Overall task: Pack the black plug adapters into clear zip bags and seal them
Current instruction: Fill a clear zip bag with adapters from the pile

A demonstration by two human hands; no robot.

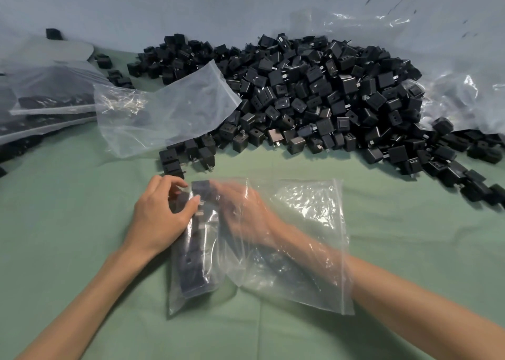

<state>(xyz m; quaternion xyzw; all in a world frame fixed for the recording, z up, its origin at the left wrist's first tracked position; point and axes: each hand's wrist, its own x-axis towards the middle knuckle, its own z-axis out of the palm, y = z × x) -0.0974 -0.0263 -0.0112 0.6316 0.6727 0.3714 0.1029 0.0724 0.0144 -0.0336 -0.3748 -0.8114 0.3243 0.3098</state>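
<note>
Black plug adapters (314, 92) mostly lie piled at upper centre; filled bags (41, 105) sit upper left. In the lower-centre zip bag (303, 212), one row (198, 236) is loaded and the bag is unsealed. The left hand (161, 217) pinches its plastic; the right hand (240, 209) is inside and blurred, so I cannot tell its grip.

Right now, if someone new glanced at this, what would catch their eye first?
First, the big heap of black plug adapters spread across the back and right of the green cloth. Then, in front, the clear zip bag with the right hand inside it beside a row of adapters, while the left hand pinches its left end. An empty bag leans on the heap's left side.
</note>
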